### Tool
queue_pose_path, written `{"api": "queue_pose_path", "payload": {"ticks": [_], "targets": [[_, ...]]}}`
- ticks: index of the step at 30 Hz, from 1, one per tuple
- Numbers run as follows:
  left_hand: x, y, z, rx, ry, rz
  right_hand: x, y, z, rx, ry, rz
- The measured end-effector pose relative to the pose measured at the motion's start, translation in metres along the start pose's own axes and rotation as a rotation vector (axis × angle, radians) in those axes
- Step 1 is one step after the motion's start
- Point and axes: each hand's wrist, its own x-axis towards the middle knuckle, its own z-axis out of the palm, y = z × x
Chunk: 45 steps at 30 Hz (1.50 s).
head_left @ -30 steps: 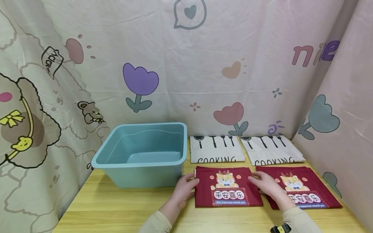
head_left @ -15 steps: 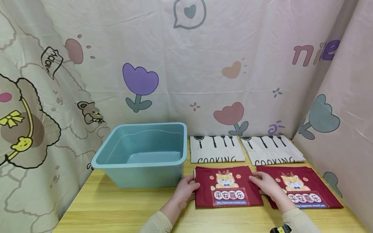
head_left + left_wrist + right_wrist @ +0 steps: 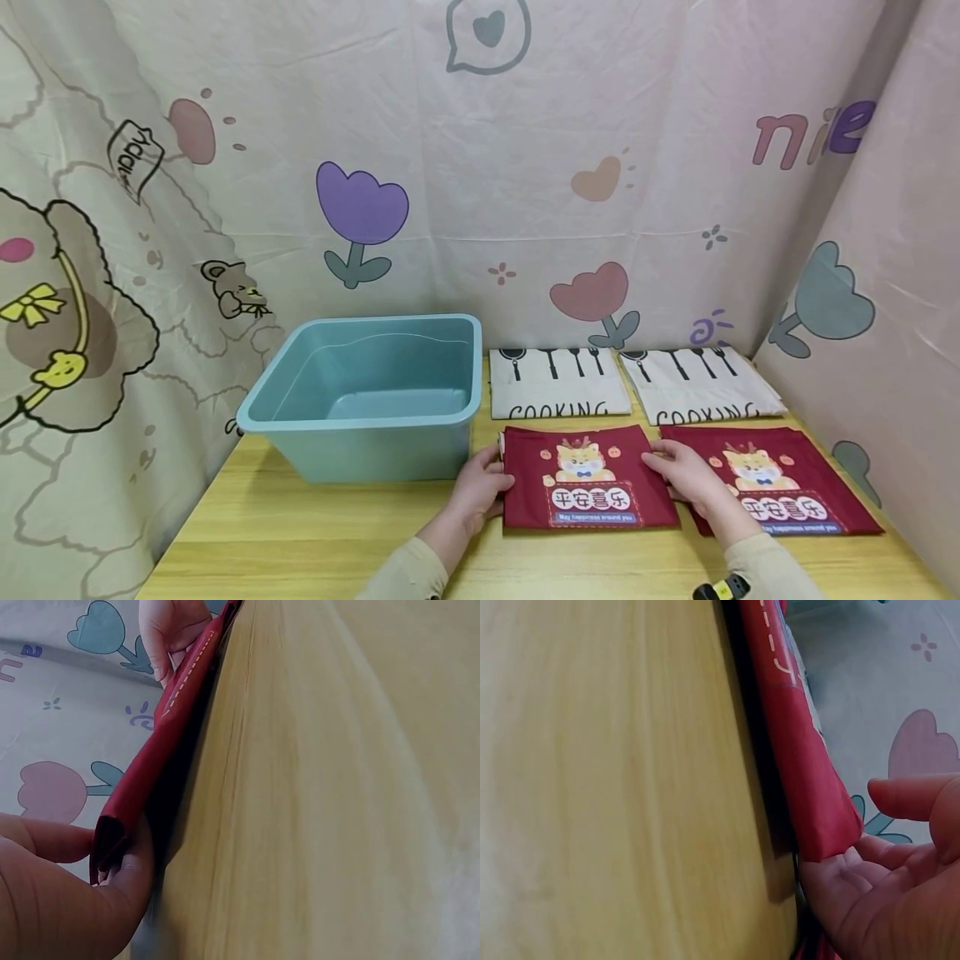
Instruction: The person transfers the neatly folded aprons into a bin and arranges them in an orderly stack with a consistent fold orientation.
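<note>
A folded red cloth (image 3: 592, 479) with a cartoon dog and white lettering lies flat at the front middle of the table. My left hand (image 3: 478, 487) pinches its left edge; in the left wrist view the fingers (image 3: 131, 877) curl beneath the fold. At the opposite edge, my right hand (image 3: 688, 477) has its fingers under the cloth and the thumb (image 3: 907, 799) on the upper side. A dark shadow shows below the cloth in both wrist views. Just right of it lies a second folded red cloth (image 3: 825, 492), partly hidden by my right hand and wrist.
A blue-green plastic bin (image 3: 367, 450) stands at the left, with nothing visible inside. Behind the red cloths lie two folded white cloths, a left one (image 3: 558, 387) and a right one (image 3: 701, 392), printed with utensils and "COOKING". A patterned curtain (image 3: 450, 183) surrounds the table (image 3: 322, 542).
Both hands keep their places at the two edges of the red cloth. The cloth has shifted very slightly upward in the head view.
</note>
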Motion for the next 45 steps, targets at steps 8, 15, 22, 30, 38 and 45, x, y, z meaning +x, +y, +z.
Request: {"api": "queue_pose_path", "payload": {"ticks": [8, 15, 22, 30, 38, 45], "targets": [[-0.003, -0.001, 0.002, -0.008, 0.014, 0.026, 0.000, 0.000, -0.002, 0.047, 0.003, -0.014], [-0.009, 0.006, 0.006, -0.052, 0.014, 0.041, -0.003, -0.003, -0.008, 0.117, 0.011, -0.009], [-0.012, 0.015, 0.011, -0.076, 0.009, 0.063, -0.007, -0.009, -0.018, 0.166, -0.002, -0.034], [-0.015, 0.028, 0.018, -0.121, -0.020, 0.086, -0.015, -0.018, -0.035, 0.165, 0.019, -0.069], [-0.024, 0.047, 0.027, -0.157, -0.044, 0.144, -0.025, -0.034, -0.051, 0.219, 0.015, -0.113], [-0.030, 0.067, 0.035, -0.200, -0.064, 0.162, -0.032, -0.046, -0.067, 0.252, -0.007, -0.154]]}}
